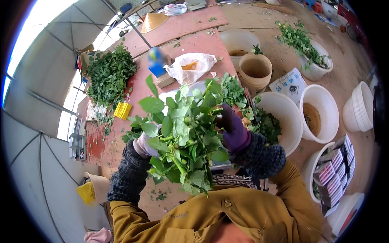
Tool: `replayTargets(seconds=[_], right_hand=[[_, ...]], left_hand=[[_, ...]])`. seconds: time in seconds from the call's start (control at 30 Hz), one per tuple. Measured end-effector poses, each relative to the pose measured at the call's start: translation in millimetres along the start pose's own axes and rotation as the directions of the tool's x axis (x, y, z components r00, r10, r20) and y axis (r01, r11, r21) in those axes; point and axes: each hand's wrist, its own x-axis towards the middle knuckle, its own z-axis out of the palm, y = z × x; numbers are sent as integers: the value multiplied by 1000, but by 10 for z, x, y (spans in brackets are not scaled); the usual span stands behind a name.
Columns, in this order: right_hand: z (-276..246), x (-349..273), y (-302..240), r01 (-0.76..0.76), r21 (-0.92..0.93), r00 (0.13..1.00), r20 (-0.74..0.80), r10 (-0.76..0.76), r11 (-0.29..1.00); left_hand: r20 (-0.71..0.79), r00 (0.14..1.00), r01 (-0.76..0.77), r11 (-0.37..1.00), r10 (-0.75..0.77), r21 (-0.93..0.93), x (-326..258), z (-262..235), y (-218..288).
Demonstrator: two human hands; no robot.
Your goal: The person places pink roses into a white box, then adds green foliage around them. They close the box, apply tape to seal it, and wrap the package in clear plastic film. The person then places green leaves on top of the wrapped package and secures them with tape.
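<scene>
A thick bunch of leafy green stems (184, 135) is held up in front of me, over the near edge of the red table. My left hand (145, 145), in a pale glove, grips its left side; leaves cover most of the fingers. On the other side my right hand (235, 128), in a purple glove, is closed on the bunch, with its fingertips partly hidden by foliage. More cut leafy stems (233, 91) lie just beyond the right hand. Behind the bunch sits a white plastic bag (191, 68) with something orange inside.
A big heap of leafy stems (111, 75) covers the table's left side, near a yellow object (122, 110). To the right stand several white buckets (320, 113), a beige bucket (255, 67) and a bucket with stems (316, 65). A conical hat (154, 21) lies far back.
</scene>
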Motion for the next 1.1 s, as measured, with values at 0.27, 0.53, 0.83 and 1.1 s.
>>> replayTargets(seconds=[0.27,0.53,0.83,1.1], right_hand=[[-375,490,-816,378,-848,926,353,-135,372],[-508,640,-700,-66,-432,826,483,292,900],[419,-141,365,-162,446,972,-79,219,880],[915,113,-575,295,-414,915,382,-130,861]], left_hand=[[-49,984,179,975,-174,131,-174,10,-128],[-49,952,301,954,-301,-9,-201,-87,-497],[-26,929,-319,835,369,449,211,-196,-34],[-141,949,101,152,281,983,1092,-116,-526]])
